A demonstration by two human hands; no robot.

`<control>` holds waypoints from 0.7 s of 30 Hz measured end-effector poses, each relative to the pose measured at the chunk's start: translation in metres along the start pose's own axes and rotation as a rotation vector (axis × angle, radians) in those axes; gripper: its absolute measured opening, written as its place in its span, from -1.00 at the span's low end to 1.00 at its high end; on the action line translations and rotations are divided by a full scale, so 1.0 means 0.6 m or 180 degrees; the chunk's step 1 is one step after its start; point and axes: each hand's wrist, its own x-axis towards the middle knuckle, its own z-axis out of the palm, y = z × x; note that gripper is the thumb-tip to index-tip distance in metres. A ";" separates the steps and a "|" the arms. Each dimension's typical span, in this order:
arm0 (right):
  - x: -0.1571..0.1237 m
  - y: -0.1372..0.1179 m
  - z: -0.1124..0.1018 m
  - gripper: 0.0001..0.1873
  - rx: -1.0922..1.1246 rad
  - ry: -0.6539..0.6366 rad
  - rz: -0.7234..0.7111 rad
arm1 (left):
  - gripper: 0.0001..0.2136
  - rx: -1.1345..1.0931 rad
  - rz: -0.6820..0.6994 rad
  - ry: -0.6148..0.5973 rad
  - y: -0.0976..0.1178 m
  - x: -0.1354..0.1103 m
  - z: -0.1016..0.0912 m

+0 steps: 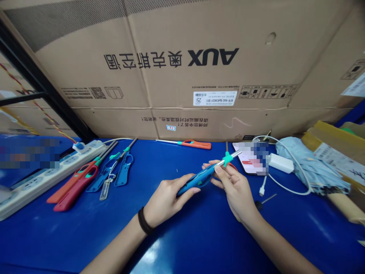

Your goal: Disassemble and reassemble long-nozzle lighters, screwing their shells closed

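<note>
Filling the far side of our view, a brown AUX carton (171,89) stands with its lettering upside down, behind the blue worktop (199,236) we look down on. At the left lies a white power strip (48,173); at the far right we see a yellow-taped box (349,146), with a pale-blue folded umbrella (308,163) just beside it.

Near the middle, our two hands share a blue gas lighter (203,177), raised over the worktop and tilted, its metal barrel pointing far and right. The left hand (168,198), a dark band (145,221) at its wrist, closes around the handle's near end; the right hand (238,186) pinches the barrel beside its green collar, its other fingers loosely curled.

On the left we have a red lighter (71,194) against an orange one (64,187), then blue handle shells (124,170). An orange-red lighter (199,145) lies at the far edge. Right of the hands are a phone (246,165), a white charger (281,163) and, smaller still, a partly hidden screwdriver (269,198).
</note>
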 end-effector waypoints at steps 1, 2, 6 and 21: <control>0.001 0.001 0.000 -0.75 0.0009 0.0011 0.0017 | -0.68 0.0025 -0.0028 0.0006 0.001 0.000 0.000; 0.001 0.002 0.000 -0.75 0.0013 0.0016 0.0032 | -0.69 0.0019 -0.0068 -0.0006 0.001 -0.001 0.000; 0.003 0.003 0.001 -0.72 0.0015 0.0037 0.0072 | -0.70 -0.0470 -0.0381 -0.0193 0.007 -0.001 0.000; 0.012 0.001 -0.008 -0.70 0.0407 0.0189 0.0438 | -0.67 -0.1123 -0.1157 -0.0302 0.014 0.010 -0.007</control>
